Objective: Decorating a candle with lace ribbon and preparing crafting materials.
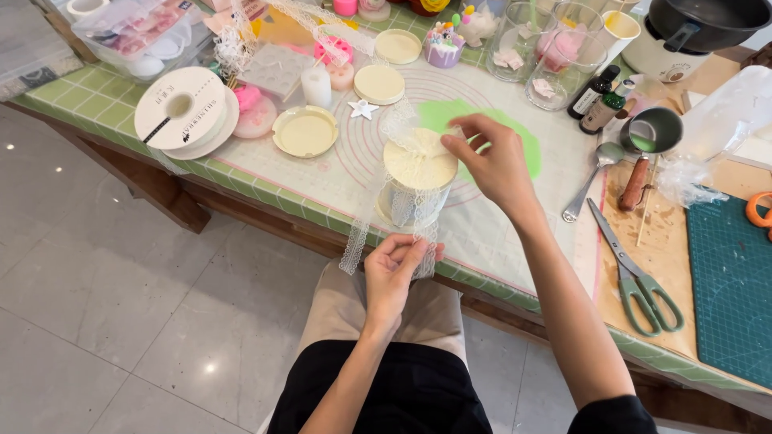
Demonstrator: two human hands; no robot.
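While my left hand [392, 269] pinches the lace [416, 210] ends below the worktop [322, 193] edge, my right hand [490, 161] pinches lace atop the candle [418, 181] standing near that edge.

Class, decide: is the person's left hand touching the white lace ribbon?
Touching. The head view shows the left hand pinching the white lace ribbon between its fingers, below the table edge.

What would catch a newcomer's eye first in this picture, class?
At the table's near edge, a cream round candle wrapped in white lace ribbon: the right hand pinches lace at its top, the left hand holds the ends below. Green-handled scissors lie to the right.
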